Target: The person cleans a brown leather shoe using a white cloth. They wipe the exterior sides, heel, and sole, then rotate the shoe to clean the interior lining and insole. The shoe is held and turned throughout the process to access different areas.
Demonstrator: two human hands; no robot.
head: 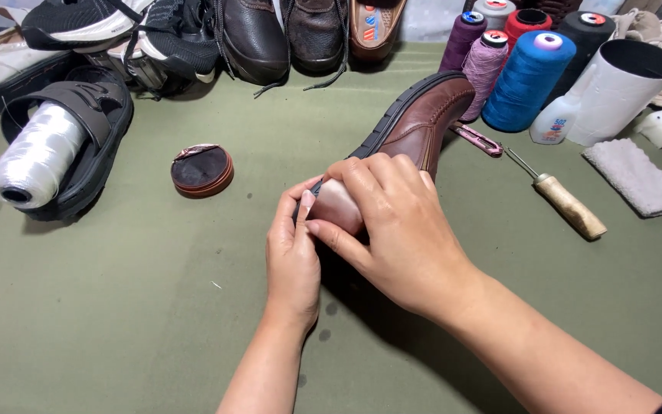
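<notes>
Your right hand (396,230) wraps over the near end of the brown leather shoe (423,119), which lies at the middle of the green table (116,322) with its toe pointing far and right. Your left hand (294,249) meets it from the left, its grip pinching together at the shoe's heel edge against your right thumb; your right grip is closed around the heel. What sits between your fingertips is too small to make out, and the heel itself is hidden under your hands.

At the far right stand thread cones: a large blue one (526,80), two purple, a red and a black. Just beside them a small white squeeze bottle (555,119) with a blue and red label leans by a white cylinder (622,88). A wooden-handled awl (565,201) lies right of the shoe, near a grey cloth (637,176). To the left, a round brown tin (202,170) sits open, and a white thread spool (36,157) rests inside a black sandal (90,146). More shoes along the far edge are cut off
</notes>
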